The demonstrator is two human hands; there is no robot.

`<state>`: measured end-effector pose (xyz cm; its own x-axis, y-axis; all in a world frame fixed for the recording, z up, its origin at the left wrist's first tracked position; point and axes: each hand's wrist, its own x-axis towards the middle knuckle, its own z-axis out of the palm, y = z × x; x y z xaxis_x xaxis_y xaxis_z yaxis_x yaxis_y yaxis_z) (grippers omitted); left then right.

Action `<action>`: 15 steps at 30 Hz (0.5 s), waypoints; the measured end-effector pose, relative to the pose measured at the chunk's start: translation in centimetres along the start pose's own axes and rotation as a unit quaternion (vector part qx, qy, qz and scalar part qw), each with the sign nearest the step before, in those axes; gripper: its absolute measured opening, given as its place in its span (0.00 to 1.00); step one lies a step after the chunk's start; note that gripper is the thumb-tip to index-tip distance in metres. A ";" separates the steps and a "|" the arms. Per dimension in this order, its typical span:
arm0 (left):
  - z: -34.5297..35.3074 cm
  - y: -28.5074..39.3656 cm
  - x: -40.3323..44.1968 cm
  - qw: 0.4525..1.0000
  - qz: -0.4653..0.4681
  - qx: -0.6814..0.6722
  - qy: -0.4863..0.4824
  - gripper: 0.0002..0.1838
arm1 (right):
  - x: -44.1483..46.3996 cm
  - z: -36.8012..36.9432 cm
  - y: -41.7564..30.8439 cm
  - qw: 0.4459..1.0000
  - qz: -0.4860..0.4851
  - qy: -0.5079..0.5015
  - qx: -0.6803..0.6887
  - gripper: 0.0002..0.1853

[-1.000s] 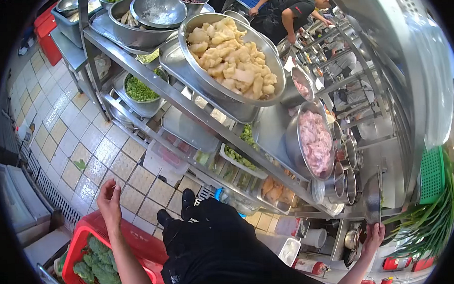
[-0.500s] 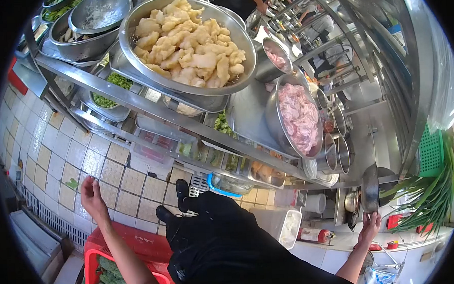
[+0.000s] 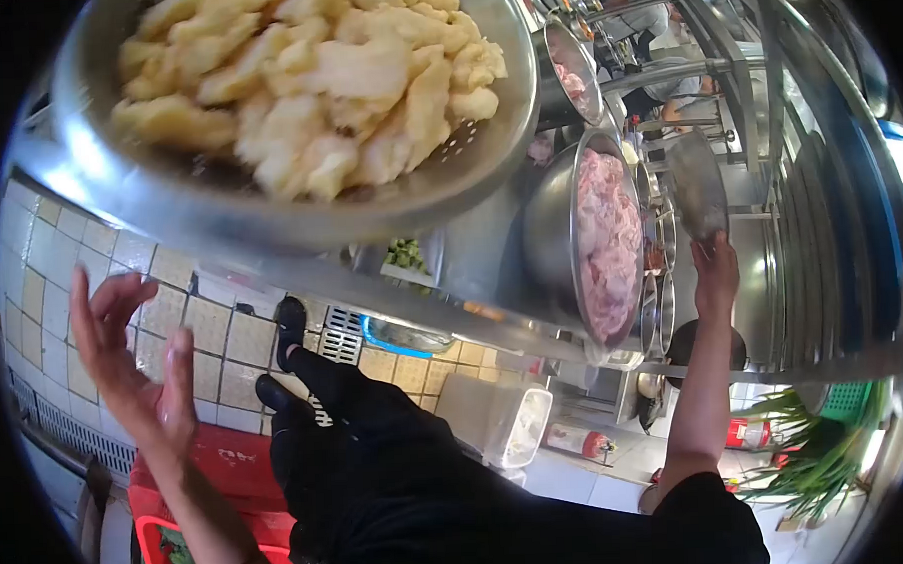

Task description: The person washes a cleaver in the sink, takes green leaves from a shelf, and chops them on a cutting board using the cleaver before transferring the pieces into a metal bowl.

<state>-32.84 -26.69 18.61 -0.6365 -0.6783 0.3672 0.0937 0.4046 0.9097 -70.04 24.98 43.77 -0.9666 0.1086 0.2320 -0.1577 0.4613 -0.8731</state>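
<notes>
My left hand (image 3: pixel 136 368) is raised above the tiled floor with its fingers apart and nothing in it, just below the rim of a large metal colander (image 3: pixel 310 222). Pale yellowish battered-looking pieces (image 3: pixel 335 77) fill that colander. On the right, my right hand (image 3: pixel 715 273) grips the lower edge of a dark round metal pan or bowl (image 3: pixel 699 189), which is tilted up on its side. Between the hands, a steel bowl (image 3: pixel 549 229) of raw pink meat (image 3: pixel 609 242) stands on the steel shelf.
A red crate (image 3: pixel 219 469) with green vegetables is at the lower left. Long green stalks (image 3: pixel 810 448) lie by a green basket (image 3: pixel 849 402) at right. A white container (image 3: pixel 524 429) and a red cylinder (image 3: pixel 581 443) sit low. People work at the upper right.
The view has come closer to the colander. My left hand has lifted and spread its fingers. My right hand has raised the dark pan from the shelf's lower edge toward the pots.
</notes>
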 end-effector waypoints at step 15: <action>5.7 -3.0 1.0 0.983 -0.042 0.178 0.026 0.41 | 19.2 10.2 8.0 0.993 0.046 0.098 -0.041 0.22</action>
<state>-38.12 -25.04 15.18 -0.5896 -0.7453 0.3114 -0.2370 0.5282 0.8154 -91.88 21.79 36.90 -0.9170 0.3189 0.2396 -0.0465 0.5111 -0.8583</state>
